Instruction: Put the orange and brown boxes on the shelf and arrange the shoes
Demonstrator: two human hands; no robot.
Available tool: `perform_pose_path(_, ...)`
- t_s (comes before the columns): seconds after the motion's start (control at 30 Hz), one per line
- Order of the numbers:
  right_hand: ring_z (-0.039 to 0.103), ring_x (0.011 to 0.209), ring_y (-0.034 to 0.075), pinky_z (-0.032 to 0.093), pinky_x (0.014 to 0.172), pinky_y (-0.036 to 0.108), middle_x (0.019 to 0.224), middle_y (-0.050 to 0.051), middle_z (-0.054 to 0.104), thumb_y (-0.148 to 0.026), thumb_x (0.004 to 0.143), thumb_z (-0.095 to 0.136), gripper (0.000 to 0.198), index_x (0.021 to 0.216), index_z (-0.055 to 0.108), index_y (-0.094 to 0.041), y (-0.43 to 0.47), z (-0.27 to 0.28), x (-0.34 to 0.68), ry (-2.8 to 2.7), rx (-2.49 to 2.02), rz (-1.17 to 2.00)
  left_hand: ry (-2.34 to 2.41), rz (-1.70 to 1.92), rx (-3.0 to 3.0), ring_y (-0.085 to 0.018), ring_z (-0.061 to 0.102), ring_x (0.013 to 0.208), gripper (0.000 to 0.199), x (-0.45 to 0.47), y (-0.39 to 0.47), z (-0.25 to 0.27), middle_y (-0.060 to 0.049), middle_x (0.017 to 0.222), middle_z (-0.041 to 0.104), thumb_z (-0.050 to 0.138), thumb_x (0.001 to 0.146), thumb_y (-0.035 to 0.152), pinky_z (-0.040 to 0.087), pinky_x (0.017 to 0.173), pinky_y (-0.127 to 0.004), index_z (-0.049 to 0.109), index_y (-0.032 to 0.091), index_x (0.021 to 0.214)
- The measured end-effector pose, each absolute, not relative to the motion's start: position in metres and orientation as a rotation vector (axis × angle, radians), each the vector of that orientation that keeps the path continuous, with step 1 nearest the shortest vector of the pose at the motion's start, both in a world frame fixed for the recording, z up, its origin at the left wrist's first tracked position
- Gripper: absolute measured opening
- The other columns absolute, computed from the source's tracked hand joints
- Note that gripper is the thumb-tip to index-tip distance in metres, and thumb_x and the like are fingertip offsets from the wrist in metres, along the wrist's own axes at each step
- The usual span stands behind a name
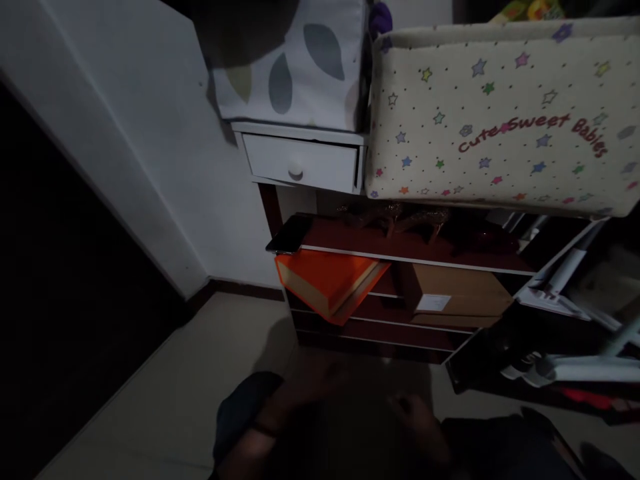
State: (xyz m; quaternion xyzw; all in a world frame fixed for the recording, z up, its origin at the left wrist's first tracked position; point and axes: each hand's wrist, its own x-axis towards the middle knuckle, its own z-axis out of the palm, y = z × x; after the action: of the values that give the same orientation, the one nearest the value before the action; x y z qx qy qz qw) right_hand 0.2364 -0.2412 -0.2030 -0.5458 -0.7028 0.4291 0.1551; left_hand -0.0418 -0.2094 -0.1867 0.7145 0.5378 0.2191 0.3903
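The scene is dim. My left hand [305, 393] and my right hand [415, 417] hang low at the bottom of the view, over the pale floor, both blurred and dark. Whether either one holds anything cannot be made out. They are nearest the low dark-red shelf unit [400, 257]. An orange box [327, 280] sits tilted and sticks out of that shelf on the left. A brown cardboard box [457, 293] with a white label lies to its right. A dark phone [289, 235] rests on the shelf's top left corner.
A white drawer [303, 162] with a round knob sits above the shelf, under a leaf-print fabric box [295, 63]. A cream star-print padded edge [500, 113] reading "Cute Sweet Babies" juts out at right. White metal frame legs [565, 293] stand at right. A white wall [125, 133] runs along the left.
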Motion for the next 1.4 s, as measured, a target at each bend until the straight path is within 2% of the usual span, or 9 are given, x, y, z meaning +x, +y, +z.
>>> perform_pose_path(0.13,0.046,0.067,0.013,0.040,0.064,0.028,0.069,-0.004,0.051,-0.072,0.096,0.063,0.058,0.071,0.053,-0.021,-0.207,-0.173,0.230,-1.801,-1.347,1.245,0.985,0.762,1.507,-0.012,0.043,0.061,0.048,0.005,-0.198,-0.146,0.002,0.064,0.052,0.065,0.092,0.063,0.035,0.060,-0.026,0.057,0.020,0.072)
perform_pose_path(0.23,0.029,0.056,0.010,0.024,0.055,0.027,0.060,-0.007,0.035,-0.077,0.096,0.059,0.065,0.064,0.041,-0.023,-0.187,-0.118,0.232,-1.648,-0.773,1.504,0.523,0.868,1.188,-0.007,0.020,0.046,0.073,0.023,-0.186,-0.101,0.009,0.051,0.027,0.059,0.085,0.087,0.020,0.047,-0.025,0.034,0.024,0.057)
perform_pose_path(0.33,0.019,0.049,0.007,0.019,0.050,0.026,0.058,-0.010,0.026,-0.075,0.098,0.058,0.066,0.063,0.034,-0.024,-0.179,-0.067,0.243,-1.460,-0.214,1.746,0.159,0.825,1.104,-0.005,0.013,0.039,0.082,0.028,-0.180,-0.061,0.011,0.046,0.017,0.051,0.075,0.099,0.013,0.043,-0.025,0.024,0.026,0.053)
perform_pose_path(0.43,0.017,0.046,0.006,0.017,0.047,0.025,0.056,-0.011,0.024,-0.082,0.097,0.049,0.069,0.063,0.033,-0.024,-0.179,-0.052,0.258,-1.390,0.067,1.886,0.006,0.799,1.126,-0.004,0.014,0.036,0.083,0.028,-0.176,-0.050,0.010,0.043,0.017,0.045,0.073,0.103,0.013,0.041,-0.025,0.021,0.026,0.052)
perform_pose_path(0.6,0.017,0.042,0.005,0.017,0.044,0.023,0.053,-0.011,0.023,-0.097,0.087,0.028,0.076,0.061,0.030,-0.025,-0.163,-0.092,0.279,-1.226,0.204,2.029,0.067,0.795,1.013,-0.004,0.011,0.035,0.083,0.022,-0.157,-0.091,0.010,0.042,0.013,0.027,0.070,0.107,0.010,0.039,-0.025,0.020,0.027,0.053)
perform_pose_path(0.77,0.017,0.042,0.005,0.018,0.044,0.023,0.051,-0.010,0.026,-0.102,0.080,0.023,0.080,0.059,0.032,-0.025,-0.152,-0.115,0.296,-1.232,0.156,2.049,0.212,0.718,1.013,-0.004,0.010,0.037,0.086,0.016,-0.146,-0.113,0.010,0.043,0.012,0.037,0.059,0.111,0.009,0.041,-0.026,0.021,0.027,0.051)
perform_pose_path(0.93,0.016,0.041,0.005,0.018,0.044,0.024,0.050,-0.010,0.027,-0.102,0.080,0.023,0.080,0.058,0.033,-0.025,-0.154,-0.113,0.301,-1.248,0.140,2.029,0.248,0.697,0.990,-0.005,0.011,0.037,0.087,0.020,-0.146,-0.112,0.009,0.043,0.014,0.035,0.055,0.113,0.011,0.042,-0.026,0.022,0.027,0.051)
perform_pose_path(1.1,0.018,0.041,0.005,0.018,0.044,0.023,0.050,-0.010,0.026,-0.102,0.080,0.021,0.080,0.058,0.032,-0.025,-0.155,-0.114,0.304,-1.243,0.120,2.007,0.210,0.704,0.979,-0.005,0.011,0.036,0.087,0.024,-0.143,-0.114,0.010,0.043,0.013,0.032,0.057,0.113,0.011,0.041,-0.026,0.023,0.027,0.051)
perform_pose_path(1.4,0.020,0.043,0.007,0.021,0.046,0.025,0.052,-0.009,0.026,-0.100,0.084,0.017,0.082,0.060,0.037,-0.024,-0.155,-0.111,0.308,-1.254,0.036,1.902,0.165,0.712,0.918,-0.005,0.017,0.038,0.083,0.033,-0.141,-0.109,0.009,0.045,0.020,0.055,0.068,0.103,0.013,0.042,-0.025,0.032,0.024,0.054)
